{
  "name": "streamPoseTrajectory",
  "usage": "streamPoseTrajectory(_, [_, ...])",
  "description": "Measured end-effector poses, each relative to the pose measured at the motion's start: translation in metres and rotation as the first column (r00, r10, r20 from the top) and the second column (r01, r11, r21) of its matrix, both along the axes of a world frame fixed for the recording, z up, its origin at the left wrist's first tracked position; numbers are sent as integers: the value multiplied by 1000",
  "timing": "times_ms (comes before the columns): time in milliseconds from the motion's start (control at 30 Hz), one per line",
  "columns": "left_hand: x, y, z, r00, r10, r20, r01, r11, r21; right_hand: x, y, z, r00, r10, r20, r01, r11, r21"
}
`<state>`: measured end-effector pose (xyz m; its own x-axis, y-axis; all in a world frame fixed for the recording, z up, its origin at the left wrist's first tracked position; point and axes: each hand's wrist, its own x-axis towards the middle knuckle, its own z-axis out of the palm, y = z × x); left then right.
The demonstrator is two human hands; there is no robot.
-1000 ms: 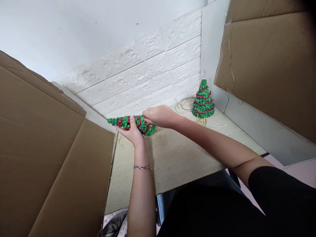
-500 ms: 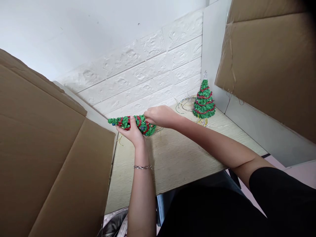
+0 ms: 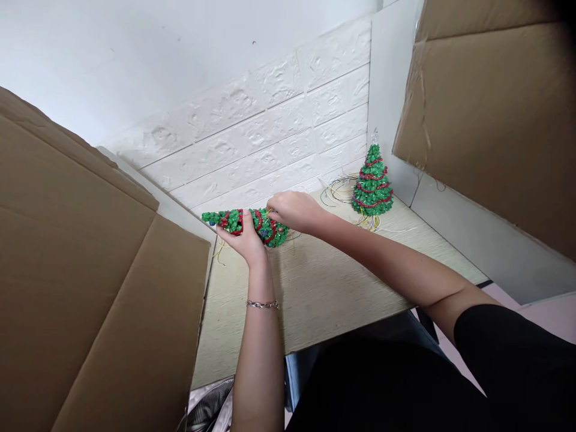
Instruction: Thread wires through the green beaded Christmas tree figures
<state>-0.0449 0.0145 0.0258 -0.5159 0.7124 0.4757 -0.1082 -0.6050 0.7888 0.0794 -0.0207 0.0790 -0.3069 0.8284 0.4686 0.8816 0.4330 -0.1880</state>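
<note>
A small green Christmas tree with red garland and coloured balls (image 3: 264,233) lies on its side, tip to the left. My left hand (image 3: 246,239) is wrapped round its middle from below, thumb across the front. At the wide lower part of this tree, my right hand (image 3: 293,210) is closed with its fingertips pinched against the branches; a small yellowish bit shows at the fingertips, too small to name. Another green tree with red garland and a clear top (image 3: 372,183) stands upright at the back right.
Loose thin wires (image 3: 335,191) lie beside and below the standing tree, and yellow wires (image 3: 219,255) at the table's left. Cardboard sheets flank both sides, left (image 3: 135,288) and right (image 3: 486,114). A white brick-patterned wall (image 3: 252,138) rises behind the wooden table (image 3: 324,288).
My left hand and the held tree have shifted slightly right. My right hand has moved a little right too, and a yellowish bit now shows at its fingertips.
</note>
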Motion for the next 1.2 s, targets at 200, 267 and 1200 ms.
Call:
streamPoseTrajectory(200, [-1, 2, -3, 999, 19, -37, -19, 1000, 0, -3, 1, -1, 997, -30, -66, 26, 998, -59])
streamPoseTrajectory(267, [-1, 3, -4, 999, 17, -46, -17, 1000, -9, -4, 2, -3, 997, -37, -75, 33, 998, -56])
streamPoseTrajectory(1200, [-2, 1, 3, 995, -40, 92, 41, 999, -8, 33, -5, 23, 961, 110, -253, -140, 984, -106])
